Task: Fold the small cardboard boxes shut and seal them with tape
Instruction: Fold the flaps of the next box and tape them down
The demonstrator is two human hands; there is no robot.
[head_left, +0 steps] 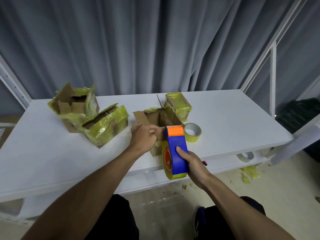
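Observation:
A small open cardboard box (156, 118) with raised flaps stands near the front middle of the white table (225, 122). My left hand (143, 136) grips its near flap. My right hand (194, 163) holds a blue and orange tape dispenser (176, 149) loaded with yellowish tape, its toothed end against the box's near right corner. Two more open boxes wrapped in yellow tape sit at the left, the far one (74, 103) and the nearer one (105, 125). A shut, taped box (179, 103) stands just behind the open one.
A loose roll of tape (192, 132) lies right of the open box. A lower shelf holds another roll (245, 155). Tape scraps (249, 172) litter the floor at right. A grey curtain hangs behind, with white frame posts on both sides.

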